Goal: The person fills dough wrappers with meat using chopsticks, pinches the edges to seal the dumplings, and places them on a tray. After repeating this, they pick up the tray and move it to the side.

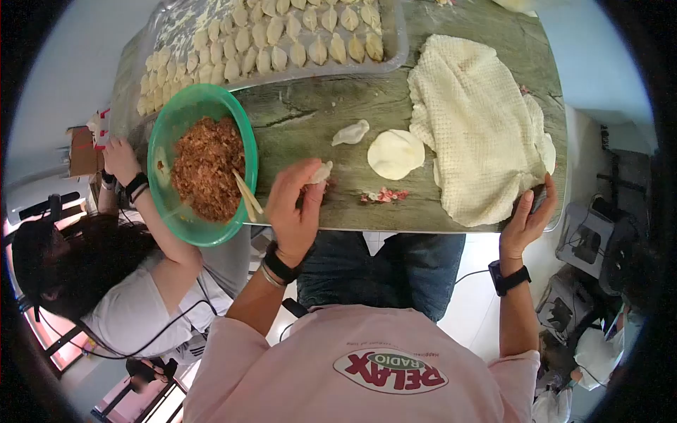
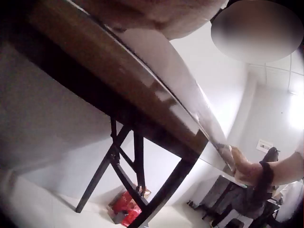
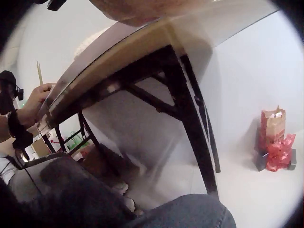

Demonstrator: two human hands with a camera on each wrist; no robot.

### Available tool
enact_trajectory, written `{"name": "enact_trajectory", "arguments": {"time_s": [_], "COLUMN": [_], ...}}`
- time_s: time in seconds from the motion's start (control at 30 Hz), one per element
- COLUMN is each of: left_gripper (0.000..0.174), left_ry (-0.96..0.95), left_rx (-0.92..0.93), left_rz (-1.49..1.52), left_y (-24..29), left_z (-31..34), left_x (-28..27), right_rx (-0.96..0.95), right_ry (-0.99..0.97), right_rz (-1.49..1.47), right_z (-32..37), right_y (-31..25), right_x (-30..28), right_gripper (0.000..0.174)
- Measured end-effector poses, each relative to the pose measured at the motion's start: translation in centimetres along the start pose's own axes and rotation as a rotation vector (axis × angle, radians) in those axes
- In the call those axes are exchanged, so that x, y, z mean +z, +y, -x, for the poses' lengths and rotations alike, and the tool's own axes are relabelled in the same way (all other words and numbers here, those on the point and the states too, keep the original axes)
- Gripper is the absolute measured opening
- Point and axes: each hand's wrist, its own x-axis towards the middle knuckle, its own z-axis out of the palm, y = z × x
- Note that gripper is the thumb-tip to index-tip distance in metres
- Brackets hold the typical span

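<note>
My left hand (image 1: 290, 211) is over the table's near side, right of the green bowl. Its thumb and fingers pinch a small pale piece of dough (image 1: 321, 173). A folded dumpling (image 1: 351, 132) lies just beyond it, and a round dough wrapper (image 1: 395, 154) lies flat to the right. At the near right corner, my right hand (image 1: 530, 215) holds a small dark object (image 1: 539, 198) between thumb and fingers, beside a cream waffle-weave towel (image 1: 476, 130). What that object is, I cannot tell. In both wrist views the hands show only partly, at the top.
A green bowl (image 1: 249, 141) holds minced filling (image 1: 209, 166) and chopsticks (image 1: 247, 194). Behind stands a tray (image 1: 395, 42) with rows of dumplings. Reddish scraps (image 1: 384, 195) lie near the front edge. Another person's hand (image 1: 122, 161) is at the left edge.
</note>
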Motion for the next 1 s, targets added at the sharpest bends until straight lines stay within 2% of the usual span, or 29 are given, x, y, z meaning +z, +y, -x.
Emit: {"name": "enact_trajectory", "arguments": {"time_s": [0.1, 0.17, 0.4, 0.47, 0.5, 0.57, 0.6, 0.67, 0.7, 0.83, 0.9, 1.0], "left_gripper": [0.023, 0.023, 0.023, 0.022, 0.022, 0.022, 0.018, 0.018, 0.018, 0.024, 0.027, 0.028], "left_ry": [0.003, 0.038, 0.115, 0.086, 0.098, 0.098, 0.126, 0.142, 0.152, 0.081, 0.032, 0.04], "left_rx": [-0.023, 0.029, 0.049, -0.058, -0.046, -0.037, -0.17, -0.212, -0.255, -0.348, -0.507, -0.504], "left_rz": [-0.052, -0.088, -0.036, 0.007, 0.008, 0.008, 0.097, 0.047, -0.006, -0.093, -0.117, -0.096], "left_y": [0.2, 0.2, 0.3, 0.7, 0.4, -0.2, 0.8, 0.3, 0.0, 0.7, 1.3, 0.5], "left_z": [0.3, 0.2, 0.3, 0.4, 0.2, 0.2, 0.0, 0.1, 0.0, -0.5, -0.9, -1.3], "left_x": [0.1, 0.3, 0.4, 0.2, 0.1, -0.1, -0.1, -0.2, -0.3, -0.5, -0.9, -0.5], "right_rx": [-0.029, -0.061, -0.07, -0.08, -0.081, -0.053, -0.046, -0.034, -0.045, -0.277, -0.243, -0.233], "right_ry": [0.009, 0.022, -0.019, -0.012, -0.011, -0.075, -0.129, -0.252, -0.255, -0.589, -0.668, -0.73], "right_rz": [0.017, 0.055, 0.06, 0.05, 0.049, 0.047, 0.001, -0.044, -0.053, 0.324, 0.382, 0.403], "right_z": [0.2, 0.0, -0.3, -0.4, -0.5, -0.6, -1.1, -2.7, -3.6, -5.8, -5.7, -5.9], "right_y": [-0.3, -0.4, -0.9, -0.9, -0.8, -1.1, -1.2, -1.3, -1.5, -1.0, -0.6, -0.5], "right_x": [-0.3, -0.3, -0.8, -0.7, -0.7, -1.2, -1.4, -2.0, -1.9, -0.8, -0.8, -0.9], "right_gripper": [0.042, 0.041, 0.039, 0.038, 0.038, 0.042, 0.045, 0.054, 0.054, 0.061, 0.063, 0.065]}}
